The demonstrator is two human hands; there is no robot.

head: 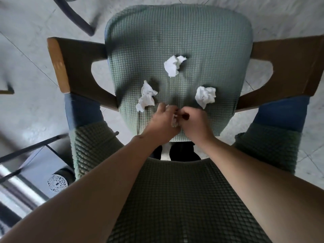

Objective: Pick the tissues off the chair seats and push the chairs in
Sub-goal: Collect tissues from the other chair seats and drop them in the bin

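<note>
Green waffle-knit chair backrest (pixel 175 199), nearest; seat (pixel 175 41) beyond. Left hand (pixel 162 121) and right hand (pixel 197 123), fingers curled, together pinching one crumpled white tissue (pixel 174 120) at seat's near edge. Three more crumpled white tissues (pixel 173 65) lie on seat.

Chair (pixel 177 37): seen from above, over the backrest. Seat covered in pale green waffle-textured fabric; backrest in the same weave, darker. Wooden armrests on both sides, blue fabric on the rear uprights.

Far tissue (pixel 173 65): white, crumpled, near the seat centre.

Left tissue (pixel 146 96): white, twisted and elongated, on the left of the seat toward the back edge.

Right tissue (pixel 205 97): white, balled, on the right of the seat, level with the left one.

Fourth tissue (pixel 174 120): white scrap at the seat's rear edge, mostly hidden, pinched between the two hands.
</note>
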